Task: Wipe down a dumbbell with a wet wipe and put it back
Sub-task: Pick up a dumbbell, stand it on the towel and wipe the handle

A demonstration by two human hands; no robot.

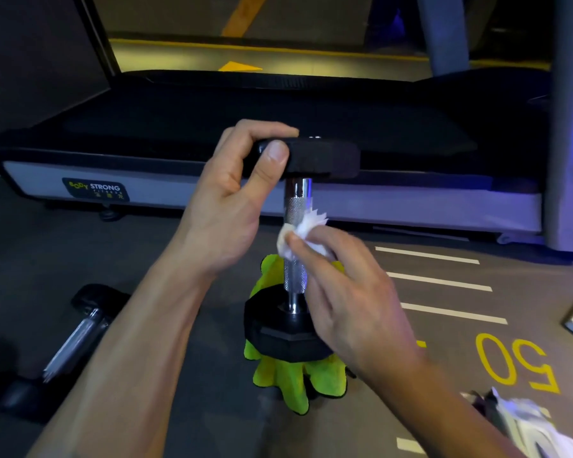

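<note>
Both forearms enter from the bottom edge, closest to the lens. Left hand point(232, 200) reaches up to the top of the dumbbell point(296, 246); its grip is closed on the upper black head, thumb pressed on the near rim, fingers curled over the top. Right hand point(348, 292) comes in from the lower right; its grip is a pinch of thumb and fingertips on a crumpled white wet wipe point(303, 234), held against the knurled chrome handle about midway up.

Dumbbell stands on end, long axis vertical. One hexagonal black head is down, the other up at the left hand. Chrome handle shows above and below the wipe. The lower head sits on a bunched yellow-green cloth point(293, 375), which lies on the grey floor point(186, 375) and sticks out from under the head on the near and far sides.

Second dumbbell point(76, 335) lies on its side on the floor at left, well apart from the upright one, its handle running diagonally, far end toward the right.

Treadmill point(278, 127) crosses the view behind, dark belt on top, pale side rail bearing a label that reads "STRONG". Floor at right carries white stripes and a yellow "50" point(516, 361). White crumpled wrapper material point(526, 424) at the bottom right corner; cannot tell what it is.
</note>
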